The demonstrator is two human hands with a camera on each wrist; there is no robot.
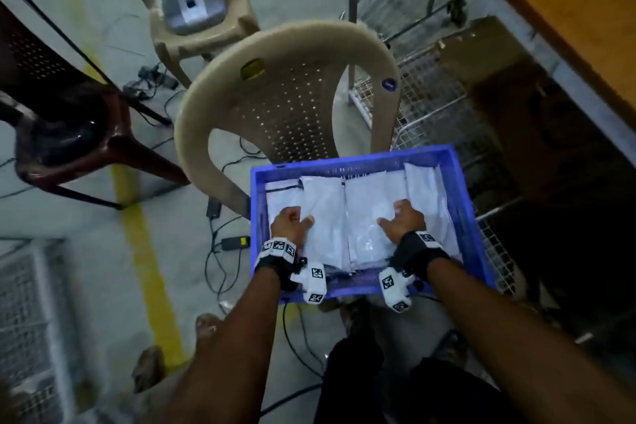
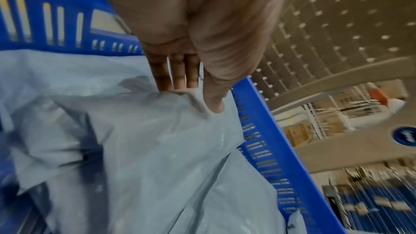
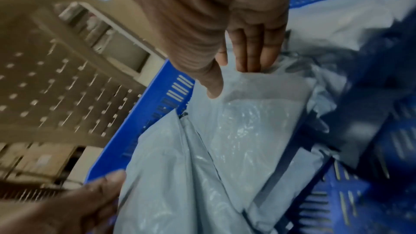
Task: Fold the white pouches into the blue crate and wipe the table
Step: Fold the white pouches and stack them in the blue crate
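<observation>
Pouches (image 1: 327, 213) lie in the crate (image 1: 468, 203), white and flat, side by side in a row from left to right. Each one runs lengthwise from near to far, so the long axes point at the far wall of the crate. We count about four across; the far-left one sits lower and is partly covered by its neighbour. The middle-right pouch (image 1: 370, 206) has a crinkled, glossy patch near our right hand.

We can read no writing on the pouches. The wrist bands (image 1: 278, 248) carry black-and-white square markers, not text. A round blue sticker (image 1: 389, 85) and a yellow one (image 1: 252, 69) sit on the beige chair (image 1: 275, 93) beyond the crate; their print is too small to read.

Our left hand (image 1: 290, 222) rests on the left pouches. In the left wrist view its fingers (image 2: 178, 72) are straight and close together, tips pushed down behind a pouch edge, with the thumb pressing a dent into the plastic in front. Our right hand (image 1: 404, 220) lies on the middle-right pouch. In the right wrist view its fingers (image 3: 252, 49) are also straight, tips tucked behind the pouch's far edge, and the thumb points down onto the front of it, spread away from the fingers.

The crate stands in front of the beige chair. A dark red chair (image 1: 69, 134) is to the far left, wire racks (image 1: 430, 96) to the far right. Cables (image 1: 220, 251) and a yellow line (image 1: 144, 251) cross the floor.
</observation>
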